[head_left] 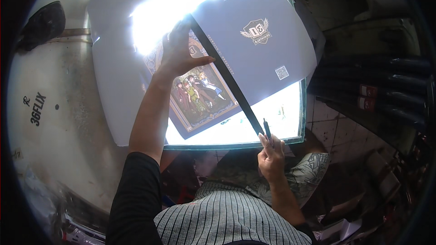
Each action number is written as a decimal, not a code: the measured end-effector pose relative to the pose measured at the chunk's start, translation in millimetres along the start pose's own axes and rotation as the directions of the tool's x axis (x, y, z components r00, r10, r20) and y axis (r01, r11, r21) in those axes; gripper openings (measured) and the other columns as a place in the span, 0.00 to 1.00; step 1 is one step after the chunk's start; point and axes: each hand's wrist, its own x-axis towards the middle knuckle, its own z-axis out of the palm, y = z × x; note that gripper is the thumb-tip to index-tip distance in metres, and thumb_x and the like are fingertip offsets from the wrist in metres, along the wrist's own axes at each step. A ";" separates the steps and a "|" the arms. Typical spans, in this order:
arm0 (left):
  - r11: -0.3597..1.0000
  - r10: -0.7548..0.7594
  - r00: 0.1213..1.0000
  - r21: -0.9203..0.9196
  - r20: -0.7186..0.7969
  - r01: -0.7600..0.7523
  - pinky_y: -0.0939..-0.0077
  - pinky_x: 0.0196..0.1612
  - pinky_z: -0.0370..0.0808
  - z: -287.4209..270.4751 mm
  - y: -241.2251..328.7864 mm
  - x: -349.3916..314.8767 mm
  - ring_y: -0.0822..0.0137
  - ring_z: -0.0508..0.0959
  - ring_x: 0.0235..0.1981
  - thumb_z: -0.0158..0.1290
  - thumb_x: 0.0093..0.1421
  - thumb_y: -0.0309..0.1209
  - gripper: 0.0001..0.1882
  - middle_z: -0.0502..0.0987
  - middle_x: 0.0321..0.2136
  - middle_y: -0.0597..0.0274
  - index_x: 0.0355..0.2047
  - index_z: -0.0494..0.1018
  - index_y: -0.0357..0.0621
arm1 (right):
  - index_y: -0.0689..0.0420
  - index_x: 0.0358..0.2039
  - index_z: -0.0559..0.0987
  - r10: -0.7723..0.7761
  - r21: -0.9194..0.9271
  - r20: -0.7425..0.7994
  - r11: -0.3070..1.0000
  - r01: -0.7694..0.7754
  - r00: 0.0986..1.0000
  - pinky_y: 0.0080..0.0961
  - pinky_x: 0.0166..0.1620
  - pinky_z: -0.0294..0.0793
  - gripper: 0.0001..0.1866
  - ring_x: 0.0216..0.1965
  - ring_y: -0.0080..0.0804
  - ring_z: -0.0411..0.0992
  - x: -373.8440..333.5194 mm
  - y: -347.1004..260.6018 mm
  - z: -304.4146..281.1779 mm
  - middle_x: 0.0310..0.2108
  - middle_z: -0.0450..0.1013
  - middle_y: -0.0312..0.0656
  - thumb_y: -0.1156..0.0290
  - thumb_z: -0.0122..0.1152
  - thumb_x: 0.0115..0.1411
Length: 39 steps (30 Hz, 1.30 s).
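A dark blue printed cover sheet (259,59) lies on a brightly lit glass-topped light table (290,109). Its left part carries a gold-framed cartoon picture of several figures (200,93); a winged crest and a square code are on the right part. Slantwise across the sheet runs a long black ruler (229,79). My left hand (179,54) rests flat at the ruler's far end, thumb spread onto it and fingertips partly lost in glare. At the near end, my right hand (271,156) grips a slim black pen (267,129), fingertips touching the ruler's end.
Large pale sheets (116,95) spread under and left of the cover sheet. Farther left is a whitish surface (68,109) with a black bag-like thing (43,22). Dark wrapped rolls or stacks (363,79) stand at the right. My lap sits close below the table's near glass edge (231,146).
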 end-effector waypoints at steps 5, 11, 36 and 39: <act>1.000 0.004 1.000 0.016 0.004 -0.004 0.37 0.73 0.33 1.7 -2.3 -0.7 0.43 0.41 0.75 0.62 0.41 0.76 0.73 0.46 0.73 0.39 0.72 0.46 0.37 | 0.52 0.57 0.79 0.011 0.019 0.002 1.000 -0.011 1.000 0.35 0.44 0.76 0.36 0.45 0.44 0.72 1.3 -2.4 0.2 0.49 0.74 0.45 0.93 0.59 0.47; 1.000 0.014 1.000 -0.020 0.002 -0.014 0.37 0.73 0.32 2.0 -1.3 0.6 0.43 0.40 0.76 0.61 0.41 0.76 0.73 0.45 0.73 0.39 0.72 0.46 0.37 | 0.46 0.57 0.81 0.012 0.040 -0.045 0.999 -0.010 0.999 0.32 0.39 0.79 0.38 0.41 0.44 0.71 -0.6 3.5 5.8 0.47 0.72 0.46 0.91 0.61 0.44; 0.999 -0.049 0.994 0.026 0.095 0.046 0.37 0.73 0.30 -9.7 -0.3 2.3 0.46 0.37 0.76 0.60 0.41 0.77 0.74 0.42 0.74 0.42 0.73 0.41 0.40 | 0.45 0.59 0.79 -0.010 -0.064 -0.027 0.998 0.009 1.000 0.37 0.43 0.79 0.39 0.43 0.46 0.72 5.5 -1.9 4.6 0.47 0.72 0.43 0.90 0.62 0.45; 0.994 -0.111 0.988 0.020 0.104 0.109 0.37 0.72 0.44 -23.7 14.5 3.2 0.46 0.44 0.75 0.70 0.38 0.67 0.73 0.49 0.73 0.45 0.74 0.43 0.45 | 0.50 0.59 0.78 -0.018 -0.053 -0.003 0.998 0.018 1.000 0.38 0.45 0.78 0.38 0.45 0.48 0.73 6.0 -6.8 1.6 0.47 0.73 0.47 0.91 0.59 0.46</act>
